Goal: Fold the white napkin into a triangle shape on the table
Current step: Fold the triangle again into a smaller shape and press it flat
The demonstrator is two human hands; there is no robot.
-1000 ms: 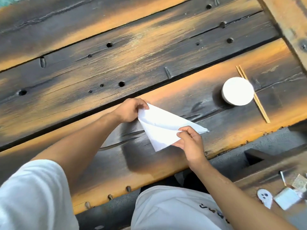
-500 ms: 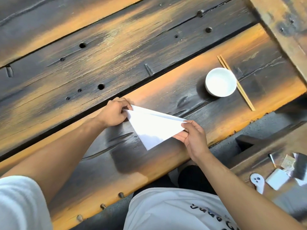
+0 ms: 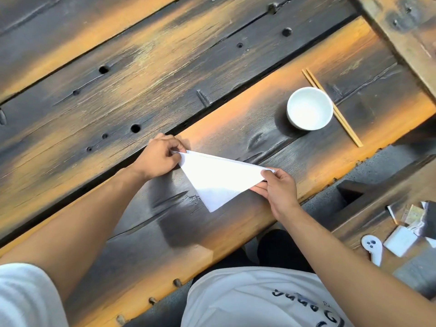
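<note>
The white napkin is folded into a triangle, with its long edge stretched between my hands and its third corner pointing toward me. My left hand pinches the left corner between thumb and fingers. My right hand pinches the right corner. The napkin is over the near plank of the dark wooden table; I cannot tell whether it lies flat or is slightly lifted.
A white bowl stands to the right on the same plank, with a pair of wooden chopsticks lying beside and partly behind it. A bench at lower right carries small paper packets and a white ghost-shaped item. The table edge runs just below the napkin.
My hands have drawn apart, pulling the napkin's top edge taut and flattening the triangle. My right hand shifted from the lower edge to the right corner. The camera view also moved.
</note>
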